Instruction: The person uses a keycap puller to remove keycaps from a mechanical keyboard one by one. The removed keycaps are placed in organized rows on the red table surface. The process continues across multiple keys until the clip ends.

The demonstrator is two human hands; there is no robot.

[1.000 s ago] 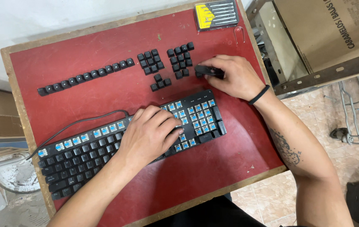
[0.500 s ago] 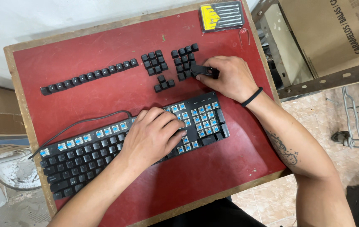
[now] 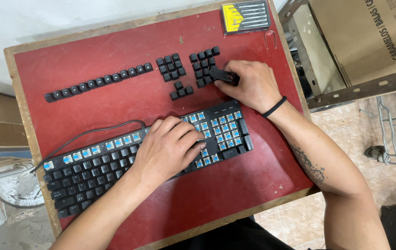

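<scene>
A black keyboard [image 3: 91, 166] lies tilted on a red board [image 3: 128, 41], with many caps off and blue switches showing along its top row and right end. My left hand [image 3: 170, 146] rests flat on its middle, holding it down. My right hand [image 3: 249, 83] sits above the keyboard's right end, fingers closed on a long black keycap [image 3: 220, 74], which it holds against a cluster of loose black keycaps [image 3: 203, 65]. Another cluster [image 3: 172, 69] lies left of that, and a long row of keycaps [image 3: 98, 82] stretches further left.
A flat case of small screwdrivers [image 3: 246, 16] lies at the board's top right, with a wire keycap puller [image 3: 270, 39] just below it. A cardboard box [image 3: 369, 37] on a metal rack stands to the right. The keyboard's cable [image 3: 86, 134] loops off to the left.
My right hand has carried the long keycap a little left, closer to the keycap cluster. My left hand stays on the keyboard.
</scene>
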